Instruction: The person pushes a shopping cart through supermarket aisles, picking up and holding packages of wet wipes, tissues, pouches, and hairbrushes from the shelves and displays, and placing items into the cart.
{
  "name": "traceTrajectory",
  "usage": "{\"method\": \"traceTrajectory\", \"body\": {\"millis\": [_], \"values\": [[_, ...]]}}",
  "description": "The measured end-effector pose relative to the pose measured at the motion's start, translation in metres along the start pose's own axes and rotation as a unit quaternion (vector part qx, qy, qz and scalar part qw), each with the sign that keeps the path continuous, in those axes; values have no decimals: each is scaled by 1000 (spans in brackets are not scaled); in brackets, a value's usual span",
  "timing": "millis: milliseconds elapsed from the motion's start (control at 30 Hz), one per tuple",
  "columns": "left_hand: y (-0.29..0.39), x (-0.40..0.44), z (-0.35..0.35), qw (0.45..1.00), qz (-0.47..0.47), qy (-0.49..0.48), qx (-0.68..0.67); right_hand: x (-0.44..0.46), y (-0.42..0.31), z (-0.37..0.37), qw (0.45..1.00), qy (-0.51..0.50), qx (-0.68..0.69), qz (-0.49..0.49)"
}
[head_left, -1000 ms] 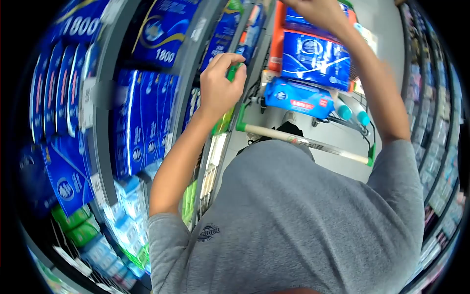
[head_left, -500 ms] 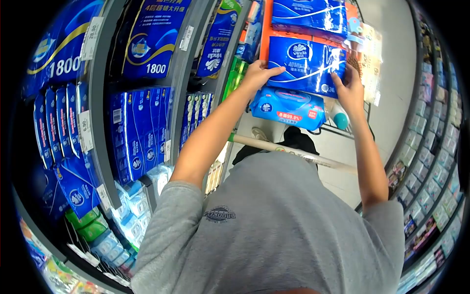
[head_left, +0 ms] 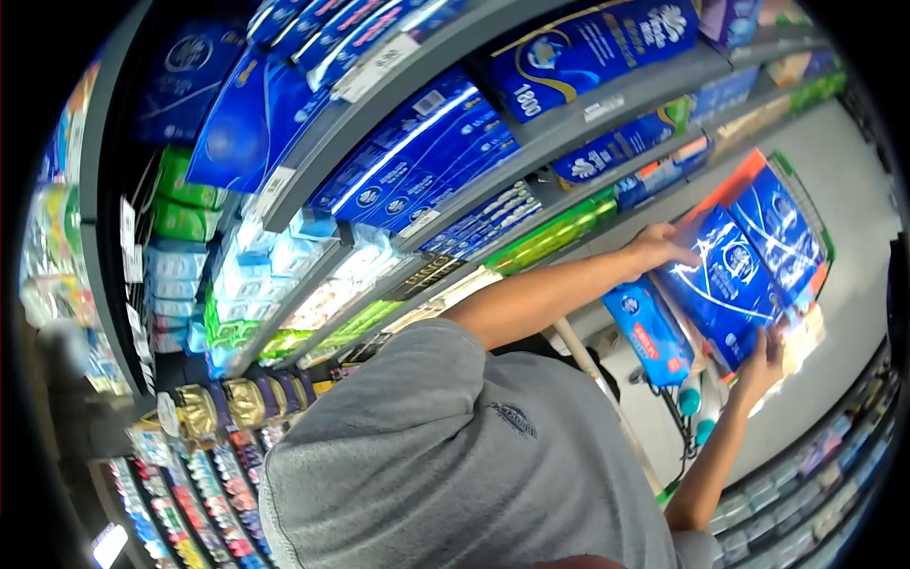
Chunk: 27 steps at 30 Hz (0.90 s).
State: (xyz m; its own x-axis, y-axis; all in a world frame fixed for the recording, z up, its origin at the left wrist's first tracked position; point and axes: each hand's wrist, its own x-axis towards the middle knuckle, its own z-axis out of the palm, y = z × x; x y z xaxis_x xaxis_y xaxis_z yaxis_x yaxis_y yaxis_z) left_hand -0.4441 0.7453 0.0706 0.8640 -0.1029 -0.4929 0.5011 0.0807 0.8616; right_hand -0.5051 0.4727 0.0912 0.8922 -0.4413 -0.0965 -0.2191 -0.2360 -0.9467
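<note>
A blue Vinda tissue pack (head_left: 725, 275) is held between my two hands over a shopping cart (head_left: 794, 173). My left hand (head_left: 661, 247) grips its left edge, thumb on top. At the near right corner, my right hand (head_left: 761, 365) closes on it, with the fingertips partly hidden. Against its far side lies a second blue tissue pack (head_left: 782, 228), with something orange (head_left: 755, 171) showing beside it. A light-blue pack of wet wipes (head_left: 649, 332) sits close by on the near side, under my left forearm.
Shelves with large blue tissue packs (head_left: 417, 156) and green packs (head_left: 555, 232) run along my left. The cart's handle (head_left: 607, 389) crosses in front of my body. Bottles with teal caps (head_left: 690, 400) are in the cart. More stocked shelves (head_left: 815, 474) stand to the right.
My view has turned toward the left, so the shelves and cart appear rotated. Both hands stay on the same tissue pack, which now looks tilted.
</note>
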Motion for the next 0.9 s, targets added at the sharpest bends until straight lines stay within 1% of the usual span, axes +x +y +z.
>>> {"method": "traceTrajectory", "body": {"millis": [67, 100, 133, 200, 233, 267, 300, 333, 367, 400, 467, 533, 600, 667, 700, 733, 800, 867, 900], "values": [[51, -42, -6, 1000, 11, 9, -18, -1, -24, 13, 999, -3, 30, -19], [54, -43, -16, 999, 16, 5, -29, -5, -37, 22, 998, -4, 60, -23], [64, -53, -23, 998, 52, 19, -33, -8, -52, 32, 997, -13, 65, -36], [85, -78, -43, 992, 110, 62, 10, -17, -89, 49, 994, -55, 93, -24], [98, -96, -55, 984, 142, 96, 44, -24, -110, 61, 990, -71, 118, -32], [110, -115, -67, 973, 177, 128, 74, -29, -130, 71, 988, -86, 105, -76], [128, -142, -78, 958, 210, 162, 106, -28, -140, 81, 979, -113, 120, -116], [128, -157, -95, 938, 237, 202, 150, -29, -151, 94, 968, -144, 136, -153], [146, -191, -104, 940, 257, 190, 116, -47, -185, 105, 966, -162, 138, -147], [153, -213, -115, 913, 321, 224, 115, -60, -213, 117, 960, -177, 146, -161], [168, -255, -139, 840, 454, 259, 142, -88, -258, 137, 914, -246, 198, -255], [192, -310, -157, 787, 510, 286, 198, -121, -309, 155, 863, -280, 247, -341], [208, -347, -183, 730, 581, 290, 213, -146, -349, 170, 802, -300, 309, -415], [224, -383, -206, 639, 623, 349, 285, -167, -381, 181, 785, -268, 323, -455], [228, -396, -218, 633, 627, 351, 288, -176, -396, 191, 759, -264, 357, -476], [232, -407, -230, 611, 614, 386, 315, -185, -410, 204, 729, -249, 405, -492], [241, -426, -254, 564, 586, 454, 364, -198, -435, 223, 682, -249, 442, -527], [248, -437, -274, 518, 547, 517, 406, -206, -457, 240, 655, -261, 443, -553], [252, -439, -284, 496, 525, 547, 424, -211, -466, 249, 637, -249, 455, -570]]}}
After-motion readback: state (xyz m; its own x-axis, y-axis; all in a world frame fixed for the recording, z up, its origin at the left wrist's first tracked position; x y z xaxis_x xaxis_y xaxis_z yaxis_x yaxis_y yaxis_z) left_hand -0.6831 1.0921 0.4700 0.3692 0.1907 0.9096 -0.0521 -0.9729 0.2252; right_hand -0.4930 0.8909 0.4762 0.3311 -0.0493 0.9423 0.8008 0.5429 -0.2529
